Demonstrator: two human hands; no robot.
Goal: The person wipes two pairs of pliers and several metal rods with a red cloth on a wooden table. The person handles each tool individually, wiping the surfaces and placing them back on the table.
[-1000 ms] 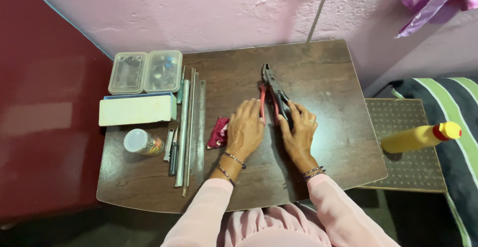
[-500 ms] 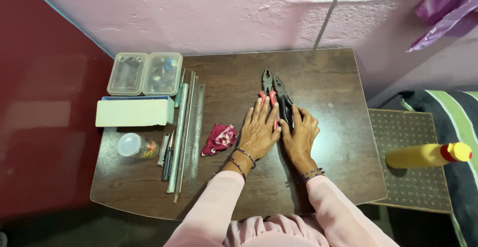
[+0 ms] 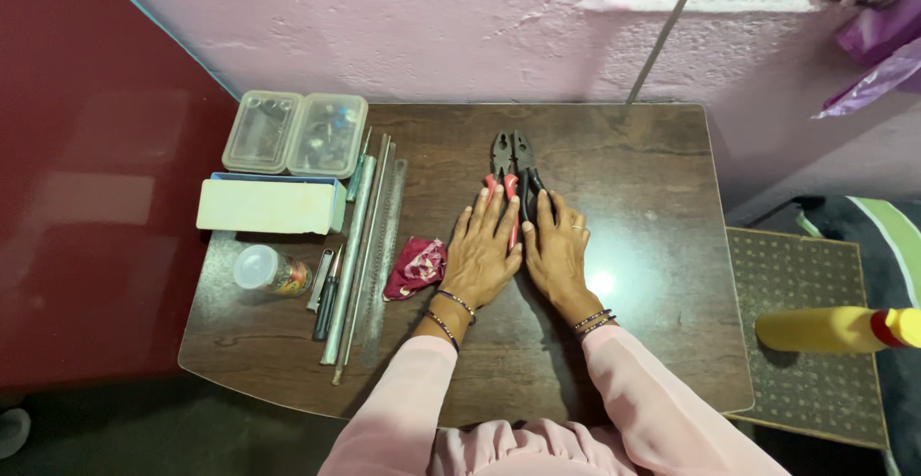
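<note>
While both hands lie flat and open, gripping nothing, two red- and black-handled metal pliers [image 3: 512, 174] are pinned mid-table under left hand [image 3: 484, 250] and right hand [image 3: 554, 253]. Skin may be pinched if handles are pressed together.

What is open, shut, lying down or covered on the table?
Two pliers with red and black handles: shut, flat, side by side.
Left hand: flat on the red handles.
Right hand: flat on the black handles.
Clear plastic compartment box: lid shut.
Small clear jar: on its side.

Red-handled pliers [image 3: 503, 180]; dark brown table [image 3: 643, 198]; maroon cloth [image 3: 415, 267].
</note>
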